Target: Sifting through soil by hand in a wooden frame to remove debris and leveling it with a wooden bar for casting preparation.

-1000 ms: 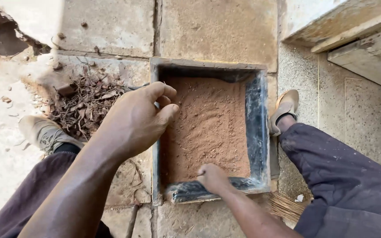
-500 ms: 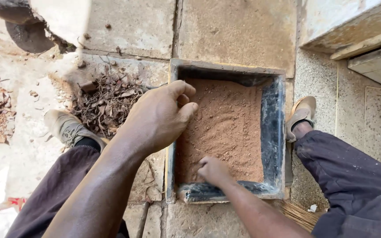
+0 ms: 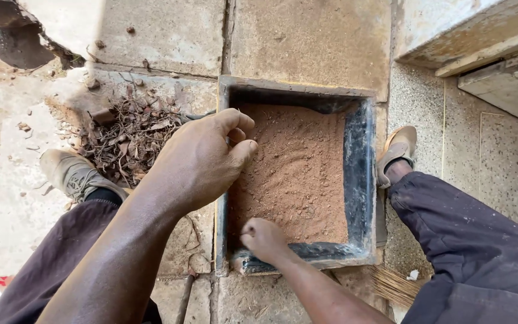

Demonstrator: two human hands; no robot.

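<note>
Both hands are seen at a square black mould point(image 3: 364, 174) filled with reddish-brown sandy soil point(image 3: 298, 174), set on the paved floor point(image 3: 307, 42). The left hand point(image 3: 202, 162) is held over the mould's rim at 9 o'clock, fingers curled loosely inward and thumb tip met with the forefinger over the soil; whether a pinch of soil is kept between them cannot be told, since the palm side is turned away. The right hand point(image 3: 264, 239) is closed into a fist and pressed on the soil in the corner at 7 o'clock; what, if anything, is enclosed cannot be made out. The near rim of the mould is partly covered by the right wrist.

A heap of dry leaves and twigs point(image 3: 130, 135) is seen at 10 o'clock of the mould, partly hidden behind the left hand. A worn shoe point(image 3: 70, 174) is placed at 9 o'clock, and a tan shoe point(image 3: 397, 150) just beside the mould's wall at 3 o'clock. Dark trouser legs are cut off by the lower edge. Straw-like bristles point(image 3: 394, 285) are shown at 5 o'clock, their source hidden under the right leg
</note>
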